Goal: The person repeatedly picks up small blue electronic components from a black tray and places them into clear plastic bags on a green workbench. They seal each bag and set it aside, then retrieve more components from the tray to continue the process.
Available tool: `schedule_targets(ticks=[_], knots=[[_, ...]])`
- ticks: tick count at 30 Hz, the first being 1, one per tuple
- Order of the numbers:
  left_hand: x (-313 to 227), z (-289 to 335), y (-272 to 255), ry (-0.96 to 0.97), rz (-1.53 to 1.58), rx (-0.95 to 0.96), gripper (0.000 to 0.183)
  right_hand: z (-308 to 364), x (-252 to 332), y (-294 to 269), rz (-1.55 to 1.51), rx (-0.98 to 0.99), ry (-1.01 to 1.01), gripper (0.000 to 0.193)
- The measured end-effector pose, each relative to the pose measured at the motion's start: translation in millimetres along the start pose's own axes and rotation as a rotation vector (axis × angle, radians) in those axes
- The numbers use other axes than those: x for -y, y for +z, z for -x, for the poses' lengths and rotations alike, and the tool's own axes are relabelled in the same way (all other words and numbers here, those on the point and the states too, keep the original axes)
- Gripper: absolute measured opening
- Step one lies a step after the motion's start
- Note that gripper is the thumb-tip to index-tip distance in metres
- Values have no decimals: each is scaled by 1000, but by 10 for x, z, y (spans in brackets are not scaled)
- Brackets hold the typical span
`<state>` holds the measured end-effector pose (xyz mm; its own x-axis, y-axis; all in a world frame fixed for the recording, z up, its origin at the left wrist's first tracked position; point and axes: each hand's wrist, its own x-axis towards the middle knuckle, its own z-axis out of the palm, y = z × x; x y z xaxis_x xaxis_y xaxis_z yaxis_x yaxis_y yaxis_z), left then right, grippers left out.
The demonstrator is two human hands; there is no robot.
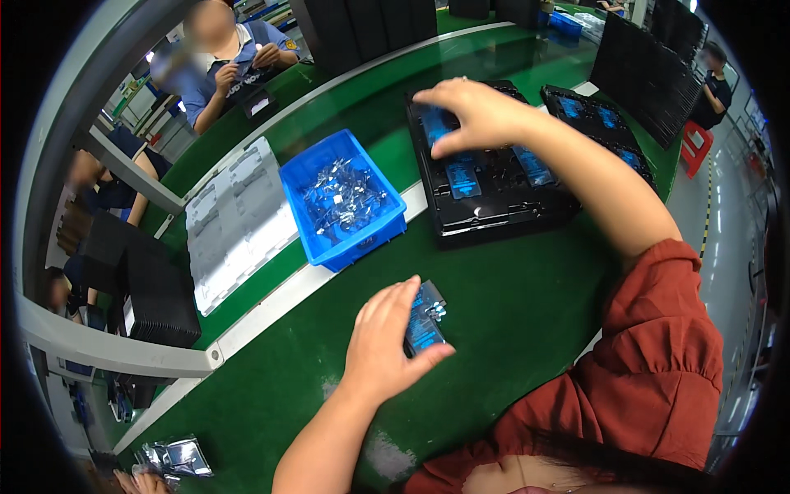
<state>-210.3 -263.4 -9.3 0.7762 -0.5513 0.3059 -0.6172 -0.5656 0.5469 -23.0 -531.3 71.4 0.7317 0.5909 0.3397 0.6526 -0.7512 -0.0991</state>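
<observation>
Gleaming blue-black, 1 flat piece (425, 323) is held by the left hand (381, 339), right hand (477, 114) spread.

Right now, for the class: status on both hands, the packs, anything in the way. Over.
Left hand curved around pack, grip unclear. Right hand over another pack in tray. Bin beside tray, apart from both hands.
</observation>
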Motion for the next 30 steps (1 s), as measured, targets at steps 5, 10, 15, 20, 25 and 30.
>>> schedule_targets(ticks=[5, 10, 15, 20, 25, 30], knots=[[-109, 4, -33, 12, -150, 100, 100, -277, -513, 211, -37, 145, 104, 76], [-146, 17, -31, 20, -174, 126, 99, -92, -618, 195, -24, 103, 42, 60], [-145, 33, 12, 11, -205, 111, 97, 594, -538, -133, 16, 177, 93, 45], [-148, 54, -3, 10, -207, 107, 96, 1243, -235, -131, -1, 178, 33, 49], [-134, 45, -1, 61, -208, 18, 91, 1538, -157, -152, 48, -118, 192, 48], [-113, 78, 16, 35, -230, -71, 82, 1598, -448, -81, -263, -133, 821, 39]])
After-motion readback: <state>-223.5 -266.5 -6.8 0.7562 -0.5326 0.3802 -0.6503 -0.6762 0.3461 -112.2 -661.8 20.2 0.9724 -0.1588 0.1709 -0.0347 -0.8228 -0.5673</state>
